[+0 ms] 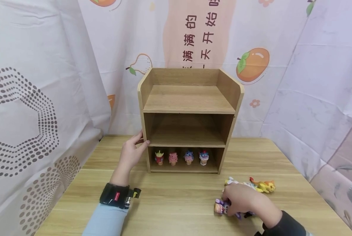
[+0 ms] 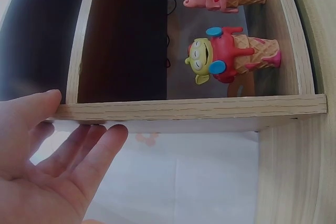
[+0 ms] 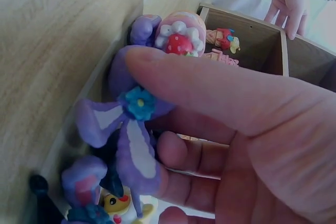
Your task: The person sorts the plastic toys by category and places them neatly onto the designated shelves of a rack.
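My left hand (image 1: 132,152) grips the left side panel of a small wooden shelf (image 1: 189,98); in the left wrist view the thumb lies at its front edge, the fingers along the outer face. On the table at the right, my right hand (image 1: 240,198) pinches a purple long-eared rabbit figurine (image 3: 139,156) between thumb and fingers. A blue flower (image 3: 140,103) sits on its head, and a strawberry-topped cake piece (image 3: 181,35) is beside it. Another purple-eared figurine (image 3: 84,179) lies close by, partly cut off.
On the bottom shelf stand a green three-eyed alien figurine (image 1: 159,158), a pink figurine (image 1: 173,158) and two blue-and-pink figurines (image 1: 203,158). A yellow pony figurine (image 1: 264,186) lies beyond my right hand. Patterned cloth (image 1: 119,39) hangs behind the table (image 1: 164,203).
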`<state>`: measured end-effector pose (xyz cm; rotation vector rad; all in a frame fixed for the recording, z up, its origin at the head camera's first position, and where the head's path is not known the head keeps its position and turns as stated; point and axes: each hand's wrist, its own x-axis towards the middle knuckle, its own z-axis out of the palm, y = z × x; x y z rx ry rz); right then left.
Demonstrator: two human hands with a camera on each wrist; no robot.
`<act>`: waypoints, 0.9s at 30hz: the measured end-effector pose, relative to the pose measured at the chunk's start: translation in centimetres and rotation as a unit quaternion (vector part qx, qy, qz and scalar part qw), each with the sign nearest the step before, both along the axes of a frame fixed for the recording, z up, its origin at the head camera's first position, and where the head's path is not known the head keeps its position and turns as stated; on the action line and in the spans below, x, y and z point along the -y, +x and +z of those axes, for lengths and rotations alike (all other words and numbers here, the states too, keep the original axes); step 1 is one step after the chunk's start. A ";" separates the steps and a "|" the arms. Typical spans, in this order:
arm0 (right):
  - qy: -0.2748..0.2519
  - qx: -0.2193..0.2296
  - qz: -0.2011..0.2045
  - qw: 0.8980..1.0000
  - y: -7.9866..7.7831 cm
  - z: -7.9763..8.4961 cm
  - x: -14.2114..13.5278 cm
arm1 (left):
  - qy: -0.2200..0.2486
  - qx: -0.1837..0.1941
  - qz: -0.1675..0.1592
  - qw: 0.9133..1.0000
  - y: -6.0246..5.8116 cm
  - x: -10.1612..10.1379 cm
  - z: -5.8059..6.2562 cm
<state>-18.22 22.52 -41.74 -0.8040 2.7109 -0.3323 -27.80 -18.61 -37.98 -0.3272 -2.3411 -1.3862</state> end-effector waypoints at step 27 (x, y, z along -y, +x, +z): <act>-0.095 -0.007 0.066 0.993 -0.5 0.5 -0.6 | 0.006 -0.006 -0.005 1.000 -0.2 0.1 -0.2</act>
